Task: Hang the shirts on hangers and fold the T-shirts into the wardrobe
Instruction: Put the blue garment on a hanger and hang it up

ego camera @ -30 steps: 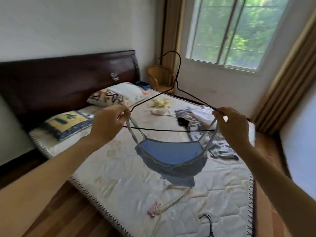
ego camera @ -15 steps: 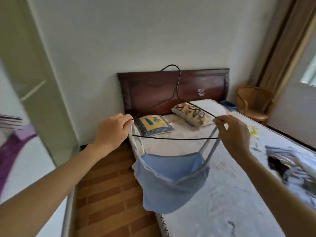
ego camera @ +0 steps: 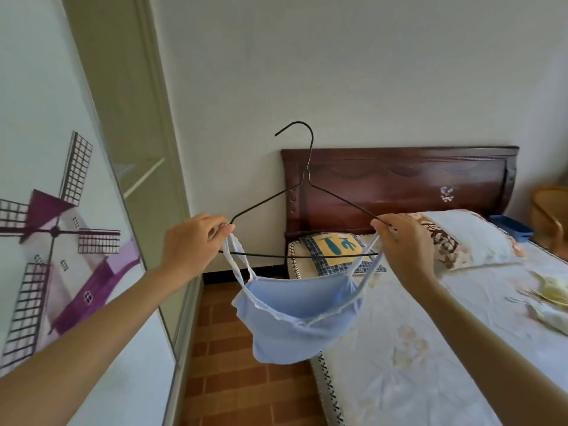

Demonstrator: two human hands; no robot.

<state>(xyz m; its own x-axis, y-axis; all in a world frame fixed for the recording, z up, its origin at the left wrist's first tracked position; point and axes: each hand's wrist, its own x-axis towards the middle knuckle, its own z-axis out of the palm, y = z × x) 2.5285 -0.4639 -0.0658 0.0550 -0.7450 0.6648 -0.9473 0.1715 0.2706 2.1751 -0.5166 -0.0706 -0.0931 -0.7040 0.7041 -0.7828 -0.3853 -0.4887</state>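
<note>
My left hand (ego camera: 192, 241) and right hand (ego camera: 402, 241) each pinched an end of the wire hanger (ego camera: 307, 192), the blue camisole (ego camera: 295, 318) hanging from it between wardrobe door (ego camera: 61, 241) and bed (ego camera: 430, 348).

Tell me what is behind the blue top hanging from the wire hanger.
Behind the blue top: brick-patterned floor and the mattress edge. The floor directly behind the fabric is covered.

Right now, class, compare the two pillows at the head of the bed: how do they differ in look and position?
The small pillow is checked blue with a yellow panel bearing teal marks; the large pillow is pale with a brown floral pattern. The small pillow is squarish and sits nearer the wardrobe side, partly behind the hanger; the large pillow is longer and lies further toward the chair. Both rest against the dark wooden headboard.
</note>
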